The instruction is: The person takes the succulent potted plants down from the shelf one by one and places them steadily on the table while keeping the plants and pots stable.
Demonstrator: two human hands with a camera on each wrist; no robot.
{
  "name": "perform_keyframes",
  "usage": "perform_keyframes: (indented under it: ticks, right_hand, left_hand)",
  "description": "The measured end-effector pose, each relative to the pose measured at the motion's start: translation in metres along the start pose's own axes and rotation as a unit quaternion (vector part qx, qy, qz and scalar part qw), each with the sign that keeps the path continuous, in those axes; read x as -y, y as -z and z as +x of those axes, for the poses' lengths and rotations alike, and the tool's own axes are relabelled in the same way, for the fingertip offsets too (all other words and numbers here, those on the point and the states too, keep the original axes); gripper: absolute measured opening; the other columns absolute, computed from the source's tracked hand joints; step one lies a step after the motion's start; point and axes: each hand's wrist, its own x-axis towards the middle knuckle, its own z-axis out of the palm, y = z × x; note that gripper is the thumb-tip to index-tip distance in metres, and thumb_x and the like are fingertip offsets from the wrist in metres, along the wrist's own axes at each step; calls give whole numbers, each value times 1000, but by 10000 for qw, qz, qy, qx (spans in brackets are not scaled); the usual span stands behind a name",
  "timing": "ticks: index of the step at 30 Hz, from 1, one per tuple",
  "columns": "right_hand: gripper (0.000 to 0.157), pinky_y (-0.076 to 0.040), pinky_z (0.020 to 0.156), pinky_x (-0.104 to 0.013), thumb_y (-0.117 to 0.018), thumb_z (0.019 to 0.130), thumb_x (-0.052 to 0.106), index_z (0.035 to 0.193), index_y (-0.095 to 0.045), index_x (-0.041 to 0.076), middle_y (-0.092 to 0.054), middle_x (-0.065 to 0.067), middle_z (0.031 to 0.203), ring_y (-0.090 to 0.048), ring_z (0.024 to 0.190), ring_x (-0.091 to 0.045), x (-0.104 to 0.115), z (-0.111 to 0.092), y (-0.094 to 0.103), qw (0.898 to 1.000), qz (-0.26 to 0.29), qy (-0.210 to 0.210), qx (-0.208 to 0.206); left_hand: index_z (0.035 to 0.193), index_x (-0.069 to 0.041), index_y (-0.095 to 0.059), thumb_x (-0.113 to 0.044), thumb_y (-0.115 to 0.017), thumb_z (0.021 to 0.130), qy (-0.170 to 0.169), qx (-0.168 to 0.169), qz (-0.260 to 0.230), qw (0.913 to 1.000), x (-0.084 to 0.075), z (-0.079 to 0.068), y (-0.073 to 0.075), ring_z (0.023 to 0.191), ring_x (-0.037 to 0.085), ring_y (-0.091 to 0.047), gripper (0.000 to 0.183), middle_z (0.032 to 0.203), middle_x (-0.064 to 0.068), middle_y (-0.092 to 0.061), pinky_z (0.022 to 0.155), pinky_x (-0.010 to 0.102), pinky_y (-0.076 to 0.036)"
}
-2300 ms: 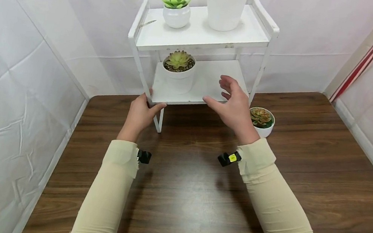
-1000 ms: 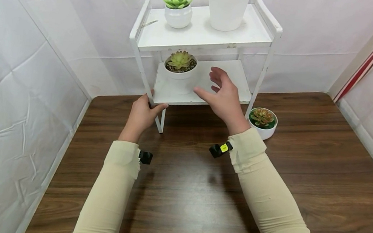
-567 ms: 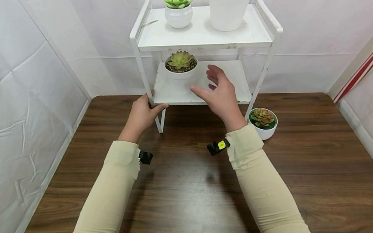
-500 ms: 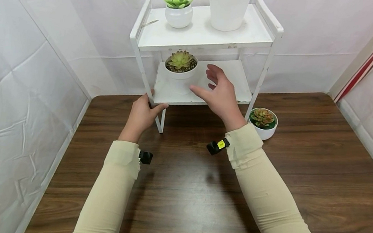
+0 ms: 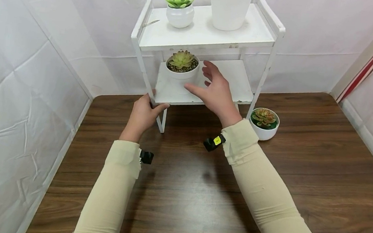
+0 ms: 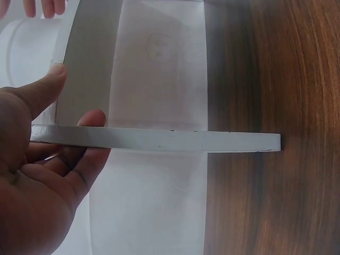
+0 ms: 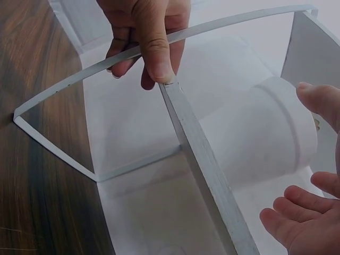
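Observation:
A white two-tier shelf (image 5: pixel 215 32) stands at the back of the wooden table (image 5: pixel 199 193). My left hand (image 5: pixel 143 112) grips its front-left leg (image 6: pixel 159 140) at the lower tier's corner, thumb and fingers round the bar (image 7: pixel 143 42). A white pot with a green-pink succulent (image 5: pixel 181 64) sits on the lower tier (image 5: pixel 231 83). My right hand (image 5: pixel 214 91) is open just right of that pot (image 7: pixel 265 133), fingers spread and apart from its wall.
The upper tier carries a small round white pot with a bright green succulent (image 5: pixel 180 6) and a tall white pot (image 5: pixel 230 7). A third small succulent pot (image 5: pixel 264 123) stands on the table by the shelf's right leg. White fabric walls close the left and back.
My right hand has moved left and forward along the lower tier toward the potted succulent. The left hand has kept its grip on the shelf leg.

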Motion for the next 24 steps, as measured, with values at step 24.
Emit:
perform_keyframes:
  ticks: [24]
  right_hand:
    - [109,-40,109,-28,-80,72,53,155,-20,17,-39,-6,153,-42,139,-16,7,20,-16,10000,-17,-18,31]
  left_hand:
    - [153,-6,-26,-46,-65,90,49,28,65,10000,1,1,0,105,30,-63,84,130,20,-57,87,42,-54]
